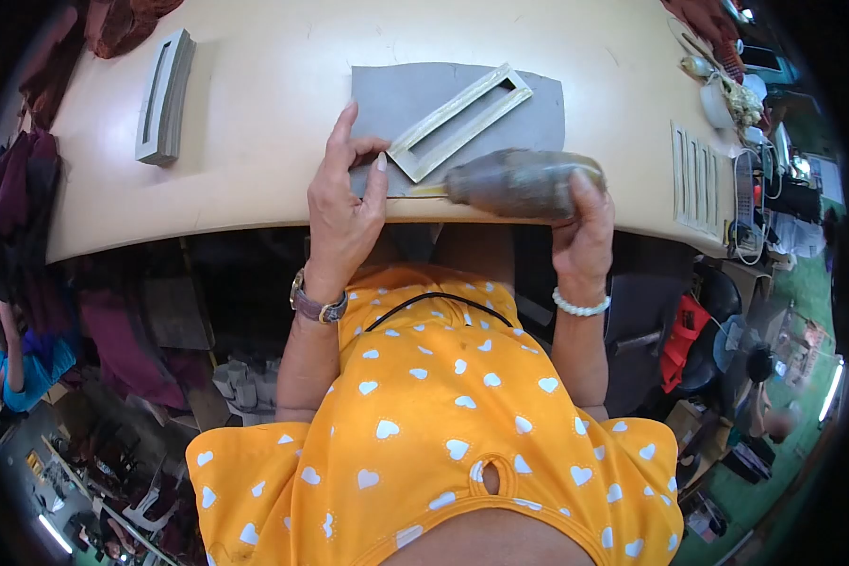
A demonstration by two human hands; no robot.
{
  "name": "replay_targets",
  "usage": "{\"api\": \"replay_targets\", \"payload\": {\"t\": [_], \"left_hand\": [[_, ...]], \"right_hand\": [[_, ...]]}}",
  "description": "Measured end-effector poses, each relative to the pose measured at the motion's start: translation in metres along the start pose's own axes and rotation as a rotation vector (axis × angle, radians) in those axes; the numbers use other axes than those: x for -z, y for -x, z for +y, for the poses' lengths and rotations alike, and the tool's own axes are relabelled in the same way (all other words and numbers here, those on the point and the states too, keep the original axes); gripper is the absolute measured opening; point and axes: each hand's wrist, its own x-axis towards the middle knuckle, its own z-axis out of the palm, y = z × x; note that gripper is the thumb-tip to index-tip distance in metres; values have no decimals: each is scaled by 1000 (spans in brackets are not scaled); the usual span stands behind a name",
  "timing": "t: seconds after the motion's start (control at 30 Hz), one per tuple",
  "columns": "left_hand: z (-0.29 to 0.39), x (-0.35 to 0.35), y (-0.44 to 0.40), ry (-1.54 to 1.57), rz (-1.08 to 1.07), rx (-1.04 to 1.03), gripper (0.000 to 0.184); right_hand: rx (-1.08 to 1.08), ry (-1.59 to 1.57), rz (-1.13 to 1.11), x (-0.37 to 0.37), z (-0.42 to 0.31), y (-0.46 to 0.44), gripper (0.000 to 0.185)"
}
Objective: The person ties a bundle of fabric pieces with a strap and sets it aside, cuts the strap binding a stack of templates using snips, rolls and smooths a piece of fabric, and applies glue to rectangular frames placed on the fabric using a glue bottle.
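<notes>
A squeeze bottle (509, 184) with a brownish, stained body lies sideways in my right hand (587, 222), whose fingers wrap its base. Its yellow nozzle and thin tip point left, ending close to my left thumb. My left hand (342, 198) pinches the lower left corner of a pale rectangular frame (462, 111) between thumb and a finger, with the index finger raised. The frame has a long slot through it and sits slanted over a grey sheet (377, 94) on the table. A whitish wet-looking film shows along the frame's borders.
At the left of the table (274, 57) stands a stack of similar slotted frames (163, 104). Several grey slotted pieces (696, 179) lie in a row at the right edge. Behind them are a white container (717, 102) and a small wire basket (747, 189).
</notes>
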Motion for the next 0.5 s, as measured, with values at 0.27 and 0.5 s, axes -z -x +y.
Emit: {"api": "replay_targets", "payload": {"t": [0.27, 0.5], "left_hand": [[0, 0, 1, -33, 15, -42, 63], [-1, -2, 0, -24, 32, -62, 70]], "right_hand": [[161, -11, -213, 4, -35, -77, 45], [453, 791, -86, -6, -23, -121, 55]]}}
